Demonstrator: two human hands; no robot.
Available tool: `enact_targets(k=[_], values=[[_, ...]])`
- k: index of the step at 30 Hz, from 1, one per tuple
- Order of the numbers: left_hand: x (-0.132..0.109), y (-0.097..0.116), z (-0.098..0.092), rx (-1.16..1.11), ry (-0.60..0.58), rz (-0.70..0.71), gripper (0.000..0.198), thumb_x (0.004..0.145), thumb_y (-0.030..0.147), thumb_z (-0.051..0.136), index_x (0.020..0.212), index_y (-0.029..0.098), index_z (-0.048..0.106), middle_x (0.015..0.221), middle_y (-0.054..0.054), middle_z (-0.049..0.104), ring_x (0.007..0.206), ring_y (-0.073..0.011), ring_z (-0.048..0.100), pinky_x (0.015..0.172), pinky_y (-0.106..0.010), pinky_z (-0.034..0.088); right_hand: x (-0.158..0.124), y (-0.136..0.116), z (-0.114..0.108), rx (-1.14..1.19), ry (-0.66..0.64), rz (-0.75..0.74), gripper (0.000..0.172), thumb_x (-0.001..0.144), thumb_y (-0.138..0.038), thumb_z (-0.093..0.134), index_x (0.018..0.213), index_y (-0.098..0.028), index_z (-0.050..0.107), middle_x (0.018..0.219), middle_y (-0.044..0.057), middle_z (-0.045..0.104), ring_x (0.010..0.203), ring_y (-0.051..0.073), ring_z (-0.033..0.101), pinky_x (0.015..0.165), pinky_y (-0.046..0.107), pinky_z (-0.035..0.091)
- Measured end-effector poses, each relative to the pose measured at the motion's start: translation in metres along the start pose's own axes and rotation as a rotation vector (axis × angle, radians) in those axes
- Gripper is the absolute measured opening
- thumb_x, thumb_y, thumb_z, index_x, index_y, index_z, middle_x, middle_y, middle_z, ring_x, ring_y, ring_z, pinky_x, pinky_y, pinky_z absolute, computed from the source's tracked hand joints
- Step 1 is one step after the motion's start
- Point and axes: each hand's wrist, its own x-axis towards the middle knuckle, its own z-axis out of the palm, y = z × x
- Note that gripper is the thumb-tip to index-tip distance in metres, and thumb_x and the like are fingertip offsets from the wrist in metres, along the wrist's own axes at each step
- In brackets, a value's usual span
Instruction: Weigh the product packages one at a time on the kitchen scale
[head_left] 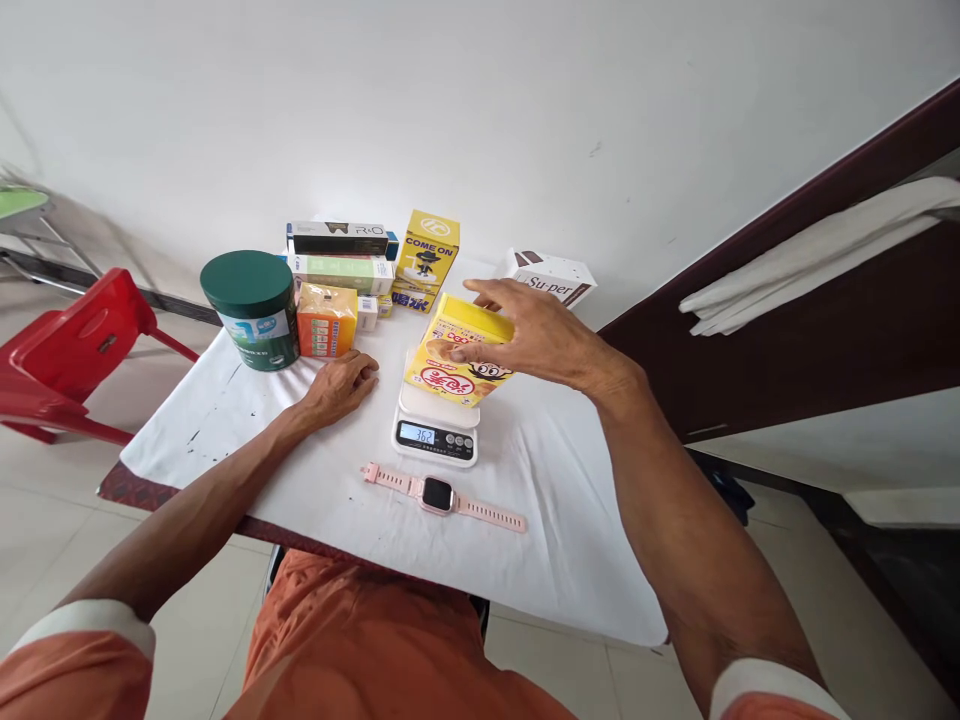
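My right hand (536, 335) grips a yellow snack box (457, 365) by its upper right end, thumb on the front face and fingers over the top. That box leans tilted over the white digital kitchen scale (437, 410), whose lit display appears to read 362. Whether its full weight rests on the scale, I cannot tell. To the left of the scale, my left hand (341, 388) lies on the white cloth, fingers loosely curled together, with nothing visible in it. Just in front of the scale lies a pink smartwatch (437, 494), its strap spread out flat.
Behind my left hand stand a green-lidded tub (251, 310) and an orange packet (328, 320). Stacked boxes (341, 270), a yellow "COME ON" box (429, 245) and a white "Su-per" box (551, 277) line the wall side. A red chair (90, 355) is at the left.
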Motion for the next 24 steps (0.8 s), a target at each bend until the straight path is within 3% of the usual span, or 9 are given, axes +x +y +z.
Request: enact_targets(k=[6, 10, 13, 17, 20, 22, 24], values=[[-0.001, -0.002, 0.002, -0.009, -0.013, -0.008, 0.017, 0.091, 0.021, 0.058, 0.106, 0.015, 0.065, 0.091, -0.006, 0.065, 0.075, -0.0145, 0.060, 0.071, -0.029, 0.049, -0.013, -0.005, -0.023, 0.068, 0.271, -0.015, 0.083, 0.077, -0.074, 0.074, 0.142, -0.025, 0.060, 0.131, 0.012, 0.069, 0.116, 0.033, 0.067, 0.090, 0.054, 0.060], [-0.001, -0.002, 0.002, -0.004, -0.010, -0.007, 0.017, 0.091, 0.021, 0.058, 0.106, 0.016, 0.065, 0.091, -0.005, 0.065, 0.075, -0.0142, 0.060, 0.071, -0.029, 0.049, -0.017, -0.007, -0.033, 0.066, 0.356, -0.041, 0.080, 0.077, -0.075, 0.073, 0.138, -0.025, 0.063, 0.130, 0.012, 0.069, 0.117, 0.031, 0.067, 0.087, 0.050, 0.062], [-0.001, -0.003, 0.003, 0.001, -0.006, -0.006, 0.017, 0.091, 0.021, 0.059, 0.106, 0.016, 0.065, 0.090, -0.005, 0.065, 0.074, -0.0143, 0.060, 0.071, -0.028, 0.049, -0.016, -0.003, -0.028, 0.055, 0.309, -0.033, 0.080, 0.075, -0.073, 0.076, 0.137, -0.026, 0.063, 0.133, 0.012, 0.067, 0.120, 0.033, 0.065, 0.090, 0.052, 0.061], [-0.001, -0.002, 0.003, -0.010, -0.003, -0.005, 0.016, 0.091, 0.020, 0.058, 0.105, 0.016, 0.064, 0.090, -0.005, 0.064, 0.074, -0.0153, 0.060, 0.071, -0.029, 0.049, -0.013, 0.003, -0.007, -0.029, 0.079, 0.046, 0.083, 0.064, -0.062, 0.086, 0.136, -0.025, 0.063, 0.129, 0.013, 0.069, 0.118, 0.038, 0.065, 0.094, 0.056, 0.057], [-0.001, -0.001, 0.003, -0.021, 0.000, -0.009, 0.015, 0.090, 0.020, 0.058, 0.104, 0.017, 0.064, 0.090, -0.005, 0.065, 0.075, -0.0156, 0.060, 0.071, -0.029, 0.049, -0.010, 0.007, 0.001, -0.065, -0.043, 0.118, 0.056, 0.071, -0.055, 0.081, 0.116, -0.024, 0.070, 0.103, 0.008, 0.075, 0.095, 0.033, 0.070, 0.081, 0.048, 0.058], [-0.002, -0.001, 0.003, -0.020, -0.003, -0.011, 0.015, 0.091, 0.021, 0.058, 0.104, 0.017, 0.064, 0.090, -0.005, 0.065, 0.074, -0.0155, 0.060, 0.071, -0.029, 0.049, -0.004, 0.011, -0.004, -0.055, -0.019, 0.124, 0.039, 0.075, -0.053, 0.077, 0.101, -0.024, 0.071, 0.087, 0.003, 0.073, 0.079, 0.027, 0.068, 0.070, 0.041, 0.055], [-0.002, -0.001, 0.003, -0.016, -0.010, -0.014, 0.014, 0.091, 0.021, 0.058, 0.103, 0.017, 0.064, 0.092, -0.006, 0.065, 0.073, -0.0151, 0.059, 0.070, -0.029, 0.048, 0.007, 0.018, -0.013, -0.033, 0.086, 0.094, 0.038, 0.074, -0.053, 0.077, 0.097, -0.025, 0.069, 0.082, 0.000, 0.071, 0.074, 0.024, 0.065, 0.065, 0.037, 0.052]])
